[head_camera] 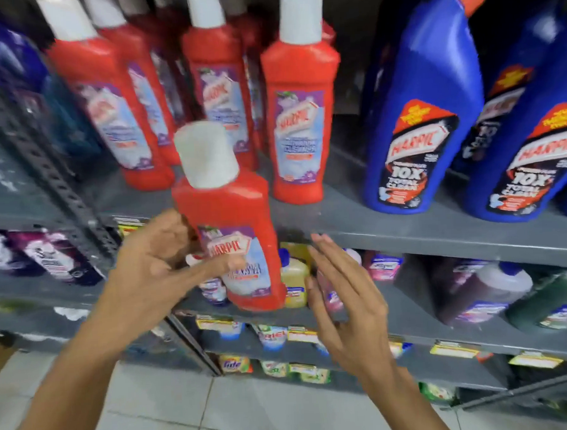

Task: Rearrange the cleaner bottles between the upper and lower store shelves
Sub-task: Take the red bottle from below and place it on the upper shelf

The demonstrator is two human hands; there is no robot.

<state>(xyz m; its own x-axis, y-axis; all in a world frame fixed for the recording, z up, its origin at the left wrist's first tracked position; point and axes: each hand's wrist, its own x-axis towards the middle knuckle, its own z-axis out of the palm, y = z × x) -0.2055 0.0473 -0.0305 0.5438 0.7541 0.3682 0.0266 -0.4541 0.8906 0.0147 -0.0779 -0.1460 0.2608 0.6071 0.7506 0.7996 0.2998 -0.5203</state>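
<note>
My left hand (153, 264) grips a red cleaner bottle (233, 224) with a white cap, holding it in front of the upper shelf's edge (408, 238), slightly tilted. Beside the bottle's lower right, my right hand (342, 297) is open with fingers spread, not touching it. Several more red bottles (300, 115) with white caps stand on the upper shelf behind. Large blue bottles (415, 116) stand on the same shelf to the right. The lower shelf (412, 323) carries smaller bottles, among them a yellow one (293, 280).
A slotted grey upright post (53, 181) divides this rack from the one at the left, which holds dark purple packs (54, 256). Detergent packs (272, 337) fill the shelves further down. White floor tiles (187, 410) lie below.
</note>
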